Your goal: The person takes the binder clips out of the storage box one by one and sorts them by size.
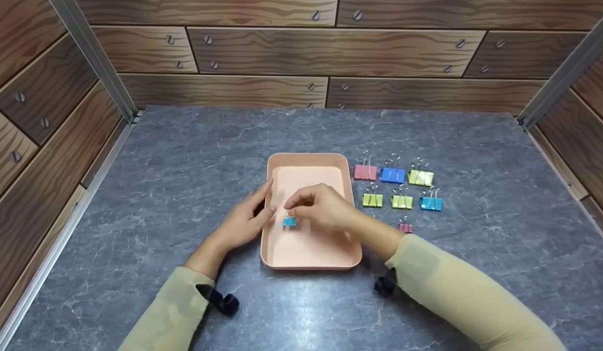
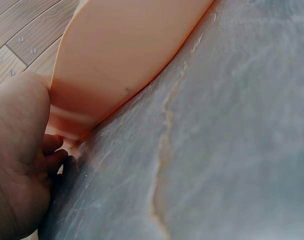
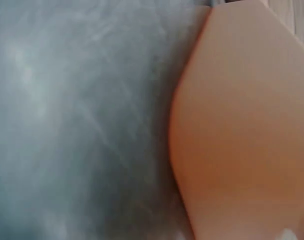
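A shallow peach tray (image 1: 311, 253) lies on the table. Inside it, toward its left side, is a small light-blue binder clip (image 1: 289, 222). My right hand (image 1: 326, 209) reaches over the tray from the right, thumb and forefinger pinching the clip's wire handles. At the tray's left wall, my left hand (image 1: 243, 222) holds the edge, thumb over the rim and fingers along the outside. The left wrist view shows that hand (image 2: 21, 150) close against the tray's outer wall (image 2: 121, 50). In the right wrist view, the tray wall (image 3: 242, 125) fills the right side.
Right of the tray stand binder clips in rows: pink (image 1: 365, 172), blue (image 1: 392, 175) and yellow-green (image 1: 420, 178) at the back; two yellow-green (image 1: 372, 200) and one light-blue (image 1: 431, 204) before them. A small magenta clip (image 1: 405, 228) sits near my right forearm, which partly hides another.
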Available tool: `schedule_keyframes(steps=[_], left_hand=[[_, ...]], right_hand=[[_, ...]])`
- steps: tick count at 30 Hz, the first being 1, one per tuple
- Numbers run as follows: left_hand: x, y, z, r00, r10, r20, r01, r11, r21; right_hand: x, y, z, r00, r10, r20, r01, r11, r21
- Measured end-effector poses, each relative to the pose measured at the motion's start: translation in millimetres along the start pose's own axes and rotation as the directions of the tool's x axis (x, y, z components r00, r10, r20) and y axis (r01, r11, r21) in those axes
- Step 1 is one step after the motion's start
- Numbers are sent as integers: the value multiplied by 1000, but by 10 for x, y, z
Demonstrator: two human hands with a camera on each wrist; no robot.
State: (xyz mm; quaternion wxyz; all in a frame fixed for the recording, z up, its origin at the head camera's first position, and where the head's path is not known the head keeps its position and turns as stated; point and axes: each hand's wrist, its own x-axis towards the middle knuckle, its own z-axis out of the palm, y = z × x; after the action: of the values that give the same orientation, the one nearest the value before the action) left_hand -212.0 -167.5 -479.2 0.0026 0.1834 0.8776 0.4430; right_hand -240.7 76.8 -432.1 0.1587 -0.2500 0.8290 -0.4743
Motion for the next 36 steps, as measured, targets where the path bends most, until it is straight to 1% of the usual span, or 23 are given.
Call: schedule_keyframes(steps=[5, 7, 11, 15, 20, 24, 30, 36], left_hand=[[10, 1, 7, 1000, 6, -4, -6, 1000, 10], [10, -1, 7, 1000, 6, -6, -5, 1000, 14], [14, -1, 13, 1000, 13, -11, -13, 1000, 22], [14, 8, 14, 1000, 16, -12, -16, 1000, 10], [4, 6, 5, 1000, -2, -1, 2, 1000, -13], [-8, -9, 6, 1000, -7, -5, 7, 1000, -10], [-14, -9, 3, 1000, -10, -6, 10, 1000, -16], [-3, 15, 6, 1000, -17, 0, 17, 1000, -12]], right_hand=[[-136, -38, -240, 999, -49, -9, 49, 999, 20], [-213, -49, -360, 998, -65, -12, 65, 998, 11], [-398, -47, -615, 997, -68, -41, 69, 998, 0], [-608, 12, -882, 995, -65, -79, 66, 998, 4], [-875, 115, -1187, 992, -13, -124, 11, 1000, -17], [-1073, 216, -1369, 987, 28, -158, -39, 997, -61], [-1311, 383, -1563, 975, 93, -204, -112, 990, -87], [-1508, 526, -1686, 970, 126, -208, -142, 988, -62]])
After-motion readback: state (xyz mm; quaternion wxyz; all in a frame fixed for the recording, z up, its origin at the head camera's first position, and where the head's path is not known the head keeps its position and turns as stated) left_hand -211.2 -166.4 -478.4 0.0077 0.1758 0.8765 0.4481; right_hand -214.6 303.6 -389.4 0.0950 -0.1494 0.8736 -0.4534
